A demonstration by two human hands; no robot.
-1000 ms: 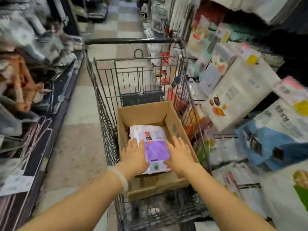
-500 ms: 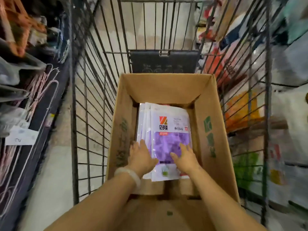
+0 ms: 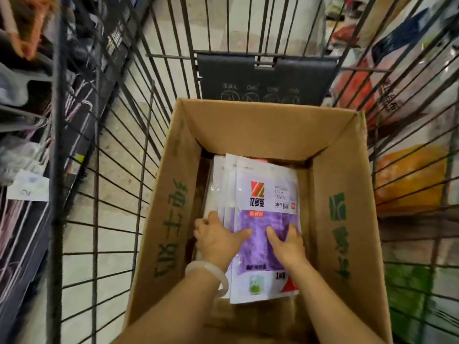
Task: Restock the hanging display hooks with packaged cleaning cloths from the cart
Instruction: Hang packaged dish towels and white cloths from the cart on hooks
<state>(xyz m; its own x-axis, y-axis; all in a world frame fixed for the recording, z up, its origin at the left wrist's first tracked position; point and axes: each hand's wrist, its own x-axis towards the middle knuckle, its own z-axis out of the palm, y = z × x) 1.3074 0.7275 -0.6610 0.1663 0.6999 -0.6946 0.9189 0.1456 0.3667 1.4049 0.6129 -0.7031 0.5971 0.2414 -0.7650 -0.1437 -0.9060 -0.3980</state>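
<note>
A stack of flat cloth packs [image 3: 265,194] lies in the bottom of an open cardboard box [image 3: 342,219] standing in a wire cart [image 3: 119,150]. The packs are white with a purple window and a red-orange logo, fanned slightly leftward, their long edges running near to far.

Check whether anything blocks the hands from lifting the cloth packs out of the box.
Nothing visible does. The left hand and right hand already rest on the stack of purple cloth packs, and the cardboard box is open at the top, with no flap or item over the stack.
</note>
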